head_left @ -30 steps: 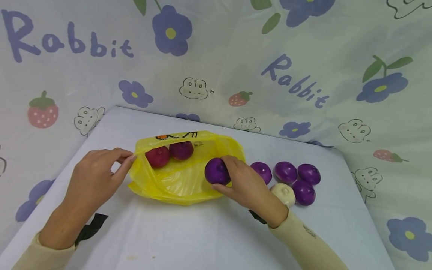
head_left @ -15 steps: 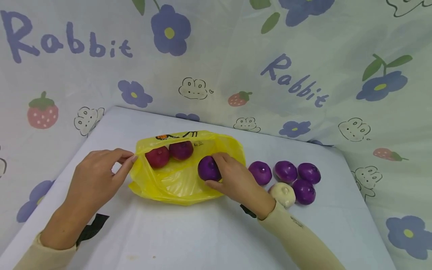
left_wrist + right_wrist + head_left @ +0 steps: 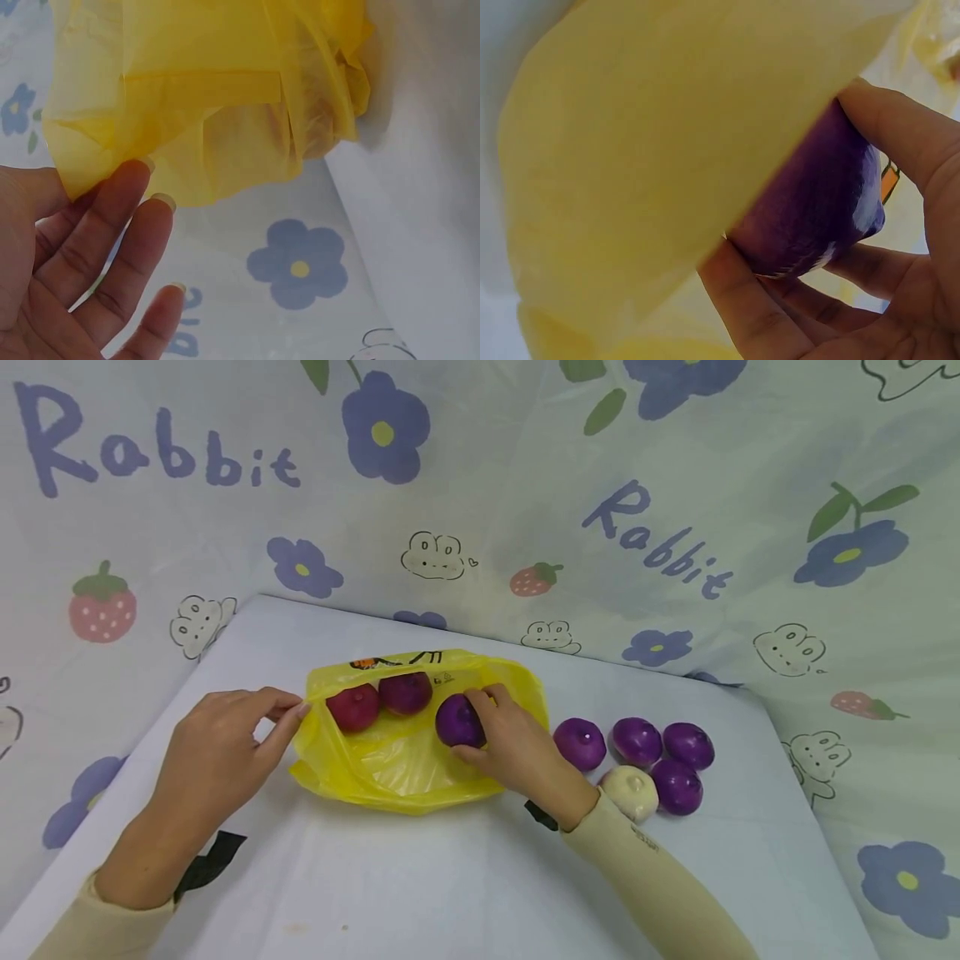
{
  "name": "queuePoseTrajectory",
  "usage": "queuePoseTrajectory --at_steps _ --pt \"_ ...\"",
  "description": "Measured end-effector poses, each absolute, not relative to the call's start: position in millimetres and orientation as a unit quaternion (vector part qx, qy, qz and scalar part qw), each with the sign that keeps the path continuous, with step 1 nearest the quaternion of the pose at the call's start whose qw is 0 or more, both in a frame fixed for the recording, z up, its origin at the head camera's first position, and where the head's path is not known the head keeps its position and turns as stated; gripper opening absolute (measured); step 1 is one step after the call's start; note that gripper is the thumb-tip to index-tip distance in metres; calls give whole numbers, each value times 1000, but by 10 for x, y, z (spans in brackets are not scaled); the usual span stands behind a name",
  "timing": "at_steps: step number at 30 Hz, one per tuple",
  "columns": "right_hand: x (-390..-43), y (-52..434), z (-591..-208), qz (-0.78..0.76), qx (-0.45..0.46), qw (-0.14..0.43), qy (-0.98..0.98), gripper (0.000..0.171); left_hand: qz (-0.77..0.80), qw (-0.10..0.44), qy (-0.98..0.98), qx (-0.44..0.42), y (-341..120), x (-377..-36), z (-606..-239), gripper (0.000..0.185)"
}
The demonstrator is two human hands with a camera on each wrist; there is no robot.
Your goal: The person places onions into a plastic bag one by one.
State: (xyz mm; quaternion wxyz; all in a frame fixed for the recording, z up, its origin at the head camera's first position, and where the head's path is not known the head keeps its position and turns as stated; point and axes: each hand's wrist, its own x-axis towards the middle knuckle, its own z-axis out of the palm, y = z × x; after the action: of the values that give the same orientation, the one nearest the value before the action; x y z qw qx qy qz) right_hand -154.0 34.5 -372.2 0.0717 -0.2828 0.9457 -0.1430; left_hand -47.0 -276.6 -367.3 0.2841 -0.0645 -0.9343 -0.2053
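Backdrop: pale cloth [image 3: 487,468] printed with "Rabbit" lettering, flowers and strawberries, behind a white desk [image 3: 405,885].
Yellow bag [image 3: 408,772]: on the desk, mouth held wide, with a red onion [image 3: 357,707] and a dark onion [image 3: 407,693] side by side at the far left inside.
Left hand [image 3: 225,743]: pinches the bag's left edge between thumb and fingertips.
Right hand [image 3: 517,739]: grasps the held onion [image 3: 457,722], thumb and fingers around it.
Held onion's place: within the bag's mouth, left of the right palm and right of the dark onion, apart from it; roundish, so no clear long axis. The right hand is nearer. Contact with the bag's floor cannot be told.
Right of the bag: four purple onions [image 3: 677,787] and a pale onion [image 3: 630,792], clustered.
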Motion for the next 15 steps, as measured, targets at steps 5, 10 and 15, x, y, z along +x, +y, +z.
queuePoseTrajectory --at_steps 5,10,15 --pt "-1593 306 -3743 -143 -269 75 949 82 -205 279 -936 -60 -2754 -472 -3676 17" --pt "-1645 244 -3761 -138 -252 94 953 82 -205 278 -937 -59 -2747 -473 -3681 17" --pt "-1706 208 -3793 -148 -236 109 954 82 -201 280 -937 -61 -2744 -484 -3688 18"
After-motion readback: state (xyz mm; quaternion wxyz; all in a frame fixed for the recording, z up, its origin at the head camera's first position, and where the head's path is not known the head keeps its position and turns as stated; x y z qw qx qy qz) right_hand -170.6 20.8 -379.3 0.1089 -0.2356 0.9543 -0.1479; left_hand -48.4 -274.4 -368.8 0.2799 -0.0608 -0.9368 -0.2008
